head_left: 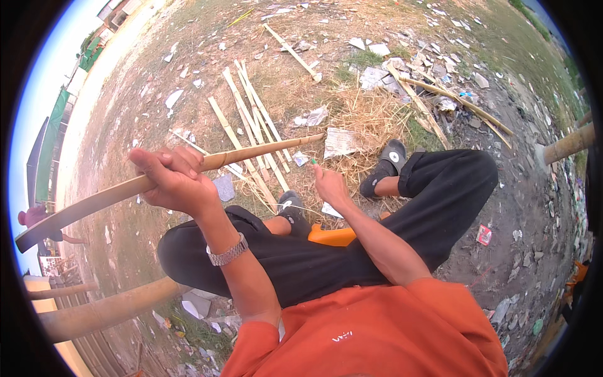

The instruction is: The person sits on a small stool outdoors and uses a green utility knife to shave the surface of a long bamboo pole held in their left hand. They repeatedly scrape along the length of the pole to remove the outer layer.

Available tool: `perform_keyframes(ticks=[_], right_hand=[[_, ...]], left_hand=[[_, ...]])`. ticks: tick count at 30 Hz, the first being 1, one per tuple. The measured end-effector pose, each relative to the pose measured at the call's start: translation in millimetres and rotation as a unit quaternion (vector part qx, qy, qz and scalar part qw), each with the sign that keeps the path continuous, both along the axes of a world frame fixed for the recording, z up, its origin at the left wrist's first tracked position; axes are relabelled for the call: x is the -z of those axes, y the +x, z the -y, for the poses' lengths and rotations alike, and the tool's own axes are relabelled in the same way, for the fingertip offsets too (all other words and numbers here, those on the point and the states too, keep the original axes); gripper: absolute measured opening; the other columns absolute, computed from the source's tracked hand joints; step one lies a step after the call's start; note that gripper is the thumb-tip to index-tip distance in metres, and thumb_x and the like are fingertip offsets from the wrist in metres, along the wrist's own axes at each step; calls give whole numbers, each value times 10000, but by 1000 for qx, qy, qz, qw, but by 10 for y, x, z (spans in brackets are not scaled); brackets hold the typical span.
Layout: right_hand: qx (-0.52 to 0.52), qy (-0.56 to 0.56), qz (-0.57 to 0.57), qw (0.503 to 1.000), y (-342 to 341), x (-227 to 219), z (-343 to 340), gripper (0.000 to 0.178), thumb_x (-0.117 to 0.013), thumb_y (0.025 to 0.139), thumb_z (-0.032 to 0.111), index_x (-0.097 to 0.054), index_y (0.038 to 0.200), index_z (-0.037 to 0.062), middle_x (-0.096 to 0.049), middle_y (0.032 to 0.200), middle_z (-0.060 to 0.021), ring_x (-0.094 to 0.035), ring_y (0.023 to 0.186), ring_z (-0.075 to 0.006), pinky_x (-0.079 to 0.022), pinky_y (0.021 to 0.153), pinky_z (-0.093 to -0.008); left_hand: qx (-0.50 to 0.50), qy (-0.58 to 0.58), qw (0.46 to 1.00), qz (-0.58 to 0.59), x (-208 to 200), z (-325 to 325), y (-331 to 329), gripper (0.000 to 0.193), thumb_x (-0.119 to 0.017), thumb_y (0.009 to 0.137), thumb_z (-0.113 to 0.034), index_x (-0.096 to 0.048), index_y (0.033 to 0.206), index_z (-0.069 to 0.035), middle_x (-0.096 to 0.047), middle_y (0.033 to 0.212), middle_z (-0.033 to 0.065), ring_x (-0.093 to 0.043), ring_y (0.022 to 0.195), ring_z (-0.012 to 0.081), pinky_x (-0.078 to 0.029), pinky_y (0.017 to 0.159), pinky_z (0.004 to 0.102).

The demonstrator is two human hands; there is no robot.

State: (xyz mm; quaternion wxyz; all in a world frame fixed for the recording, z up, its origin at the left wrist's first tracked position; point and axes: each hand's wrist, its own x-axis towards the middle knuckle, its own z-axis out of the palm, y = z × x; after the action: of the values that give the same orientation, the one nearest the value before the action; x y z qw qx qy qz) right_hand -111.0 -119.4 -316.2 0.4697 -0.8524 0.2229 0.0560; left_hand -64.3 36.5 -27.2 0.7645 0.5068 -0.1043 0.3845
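My left hand (173, 176) is closed around a long split bamboo strip (257, 149). The strip slants from the left edge up to the middle of the view, its near-left end wide and its far end narrow. My right hand (331, 188) is closed just below the strip's far end, apart from it. A small green bit (313, 161) shows at its fingertips; the rest of what it holds, if anything, is hidden. Beyond the left hand, several cut bamboo strips (242, 116) lie side by side on the ground.
Pale shavings (361, 116) are heaped near my right shoe (391, 160). More bamboo pieces (461, 100) lie among litter at the far right. Bamboo poles (113, 308) (570, 143) stand at both sides. An orange object (331, 236) sits between my legs. Another person (38, 220) is at the far left.
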Motion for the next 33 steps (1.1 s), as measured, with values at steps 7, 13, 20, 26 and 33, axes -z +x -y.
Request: perform_keyframes(ticks=[7, 13, 20, 26, 33], right_hand=[[-10, 96, 108, 989, 104, -862, -103, 687, -324, 980, 498, -560, 692, -79, -553, 673, -306, -566, 685, -446, -420, 671, -497], [-34, 68, 178, 981, 49, -908, -303, 610, -353, 996, 411, -547, 679, -72, -514, 611, -288, -537, 613, -444, -396, 605, -505], [-51, -50, 96, 993, 173, -589, -333, 640, -326, 982, 475, -643, 742, -26, -603, 729, -320, -599, 735, -470, -472, 728, -530], [8, -8, -17, 1000, 32, -8, 161, 695, -283, 971, 520, -668, 847, -44, -617, 808, -325, -615, 780, -464, -463, 753, -528], [-72, 122, 69, 988, 193, -933, -124, 679, -303, 981, 502, -599, 739, -59, -610, 757, -300, -592, 768, -458, -439, 782, -533]], left_hand=[[10, 26, 1000, 15, 39, 97, -27, 440, -537, 958, -398, -416, 638, -122, -289, 401, -27, -240, 321, 59, -204, 355, 242], [2, 32, 999, 10, 57, 78, -83, 439, -534, 959, -397, -416, 639, -121, -284, 401, -30, -239, 324, 58, -200, 359, 240], [-20, 6, 1000, -4, 81, -63, -7, 436, -531, 960, -401, -418, 646, -122, -289, 403, -33, -251, 330, 55, -210, 361, 238], [-14, 19, 1000, -1, 16, 35, -33, 432, -541, 955, -400, -425, 647, -121, -298, 407, -30, -264, 324, 60, -221, 360, 243], [-33, 15, 999, -4, 21, 78, -32, 432, -556, 950, -397, -423, 648, -118, -277, 409, -40, -259, 327, 60, -220, 359, 240]])
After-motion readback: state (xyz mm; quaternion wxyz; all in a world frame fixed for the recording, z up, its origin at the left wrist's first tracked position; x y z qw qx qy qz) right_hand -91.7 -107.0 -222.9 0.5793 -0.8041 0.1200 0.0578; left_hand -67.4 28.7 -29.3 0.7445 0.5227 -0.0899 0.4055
